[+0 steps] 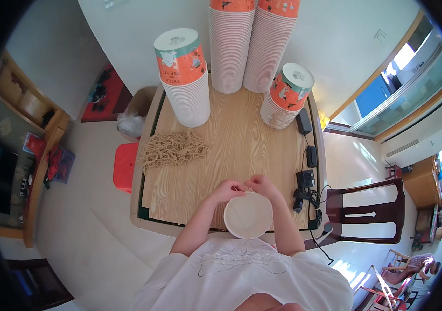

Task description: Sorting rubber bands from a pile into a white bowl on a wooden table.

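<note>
Against my front, at the near table edge, a white paper bucket [248, 215] has its open mouth facing up. A thin line crosses its inside; I cannot tell whether it is a cord or a seam. My left hand [229, 190] is closed at the bucket's far rim, fingertips pinched. Just right of it, my right hand [262, 185] is also pinched closed, slightly beyond the rim. Whatever lies between the fingers is too small to make out. Farther left on the table lies a tangled heap of tan twine cords [174, 149].
Stacks of upturned orange-and-green printed buckets stand at the back left [187, 98], back middle [229, 52] and right [283, 106], the last with cords on its side. Black adapters and cables [305, 179] line the right edge. A dark chair [366, 211] and red stool [124, 167] flank the table.
</note>
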`<state>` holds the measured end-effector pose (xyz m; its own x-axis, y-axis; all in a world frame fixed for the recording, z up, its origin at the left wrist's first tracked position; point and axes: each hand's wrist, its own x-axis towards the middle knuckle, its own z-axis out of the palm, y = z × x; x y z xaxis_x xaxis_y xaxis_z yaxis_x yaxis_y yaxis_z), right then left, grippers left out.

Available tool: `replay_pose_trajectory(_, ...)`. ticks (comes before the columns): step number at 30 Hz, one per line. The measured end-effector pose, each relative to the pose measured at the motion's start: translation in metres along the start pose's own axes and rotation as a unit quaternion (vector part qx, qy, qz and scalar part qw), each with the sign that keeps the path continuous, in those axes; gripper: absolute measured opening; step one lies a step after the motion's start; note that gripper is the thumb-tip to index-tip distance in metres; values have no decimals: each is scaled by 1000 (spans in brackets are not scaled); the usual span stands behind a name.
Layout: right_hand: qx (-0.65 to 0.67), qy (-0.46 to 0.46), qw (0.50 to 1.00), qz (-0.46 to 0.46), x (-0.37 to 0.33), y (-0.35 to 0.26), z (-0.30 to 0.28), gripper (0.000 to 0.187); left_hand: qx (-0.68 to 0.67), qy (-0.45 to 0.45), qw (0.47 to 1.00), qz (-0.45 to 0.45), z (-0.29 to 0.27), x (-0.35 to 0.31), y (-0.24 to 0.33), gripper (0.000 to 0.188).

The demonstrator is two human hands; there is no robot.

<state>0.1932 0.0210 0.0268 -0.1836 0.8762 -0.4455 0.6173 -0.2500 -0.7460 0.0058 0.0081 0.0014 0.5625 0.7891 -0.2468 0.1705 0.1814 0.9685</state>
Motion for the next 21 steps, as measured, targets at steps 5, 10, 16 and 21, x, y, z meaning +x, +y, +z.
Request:
replay_pose_trajectory(5, 133, -30, 990, -42, -4, 12, 2, 20, 19, 91, 995, -39, -1, -5, 6, 13)
replay_pose_trajectory(10, 114, 22, 992, -42, -7, 2, 6, 18, 47, 130, 990, -31, 1, -14, 12, 14)
replay_pose_trajectory(16, 129, 21, 991, -41, -7, -1, 9, 11, -9, 115, 992, -53, -2, -20, 8, 13)
replay_pose_trajectory(21, 136, 16, 989, -53, -7, -3, 9, 9, -62, 115, 991, -34, 3, -15, 7, 6)
